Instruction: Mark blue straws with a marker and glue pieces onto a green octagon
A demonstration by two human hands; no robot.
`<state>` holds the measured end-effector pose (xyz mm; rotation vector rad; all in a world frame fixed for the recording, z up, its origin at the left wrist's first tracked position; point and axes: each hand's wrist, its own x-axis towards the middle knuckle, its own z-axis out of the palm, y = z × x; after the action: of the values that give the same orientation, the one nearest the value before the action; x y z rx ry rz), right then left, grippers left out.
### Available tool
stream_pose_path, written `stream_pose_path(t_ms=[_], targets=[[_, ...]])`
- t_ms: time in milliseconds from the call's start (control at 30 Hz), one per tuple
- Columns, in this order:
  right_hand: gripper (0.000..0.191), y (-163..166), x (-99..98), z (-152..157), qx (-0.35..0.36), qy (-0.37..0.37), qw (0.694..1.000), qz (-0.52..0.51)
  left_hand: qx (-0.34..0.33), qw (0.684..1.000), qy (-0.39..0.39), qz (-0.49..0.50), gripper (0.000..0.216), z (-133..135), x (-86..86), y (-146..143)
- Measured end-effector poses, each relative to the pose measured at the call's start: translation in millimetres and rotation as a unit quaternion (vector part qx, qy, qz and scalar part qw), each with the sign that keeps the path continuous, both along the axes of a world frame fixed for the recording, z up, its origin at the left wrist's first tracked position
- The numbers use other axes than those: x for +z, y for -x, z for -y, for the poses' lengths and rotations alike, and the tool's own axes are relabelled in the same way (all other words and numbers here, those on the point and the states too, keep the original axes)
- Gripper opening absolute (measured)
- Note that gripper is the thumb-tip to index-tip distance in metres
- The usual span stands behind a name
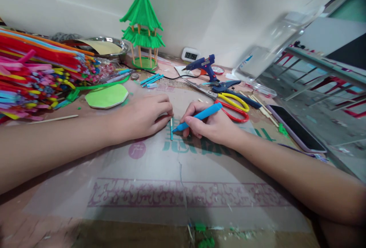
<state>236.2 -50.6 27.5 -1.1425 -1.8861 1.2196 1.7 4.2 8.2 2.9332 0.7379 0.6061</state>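
Note:
In my right hand (206,124) is a blue marker (204,113), its tip against a short thin wooden stick (171,130). The stick lies upright in the view, its lower part coloured blue. Fingertips of my left hand (148,114) pinch the far end of that stick against the printed plastic sheet (137,194). Behind my hands lie several blue-coloured sticks (151,80) and a small blue cap (151,86). A light green octagonal board (107,96) rests left of my left hand.
A green-roofed pagoda model (143,15) stands at the back. Bundled pipe cleaners (37,72) fill the left. Behind my right hand are a glue gun (204,66), scissors (234,107), pliers (228,86) and a digital clock (190,54). A phone (297,128) lies at the right edge.

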Motion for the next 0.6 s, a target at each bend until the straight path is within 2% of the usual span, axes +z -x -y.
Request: stream_pose_path(t_ms=[167,433,600], targets=[[0.020,1.6,-1.0,-1.9,-0.037,-0.003,0.999,-0.008,0.000,1.000,-0.002,-0.002,0.024,-0.8,0.0,-0.9],[0.017,0.3,0.2,0.8,0.008,0.012,1.000,-0.006,0.003,1.000,0.005,-0.003,0.025,-0.6,0.5,-0.8],[0.018,1.0,-1.0,-2.5,-0.031,-0.008,0.999,-0.014,-0.006,1.000,0.006,0.014,0.026,-0.8,-1.2,-1.1]])
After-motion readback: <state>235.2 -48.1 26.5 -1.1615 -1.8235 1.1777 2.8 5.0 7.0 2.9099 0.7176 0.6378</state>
